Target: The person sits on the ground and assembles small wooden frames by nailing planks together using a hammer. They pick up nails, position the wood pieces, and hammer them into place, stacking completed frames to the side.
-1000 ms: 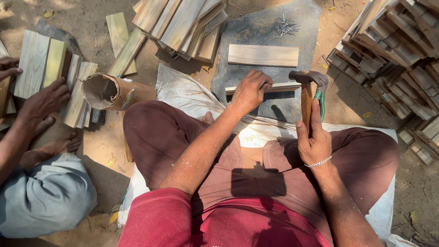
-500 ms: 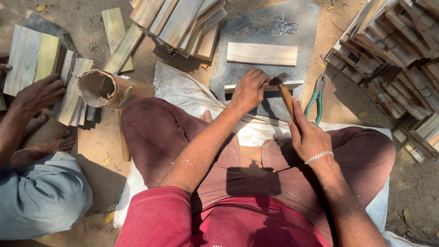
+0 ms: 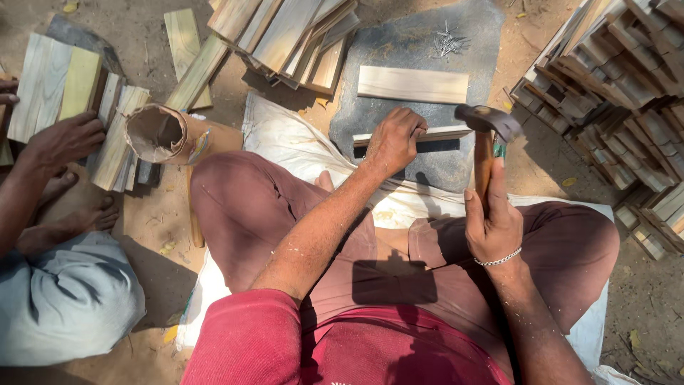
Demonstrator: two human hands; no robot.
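- Pinning wood strip (image 3: 445,133) on edge, left hand (image 3: 393,140) fingers closed over it.
- Right hand (image 3: 493,227) fist-grips hammer (image 3: 486,142), head raised.
- Risk: a misaimed blow probably strikes the nearby left fingers.

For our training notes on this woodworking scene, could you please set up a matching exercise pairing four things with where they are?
Things:
1. hammer
2. wooden strip on edge
3. flat wooden slat
4. pile of small nails

Places:
A. loose at the far end of the dark slab
B. lying flat on the slab, untouched
C. raised in the right hand
D. steadied by the left hand

Pairs: 1-C, 2-D, 3-B, 4-A
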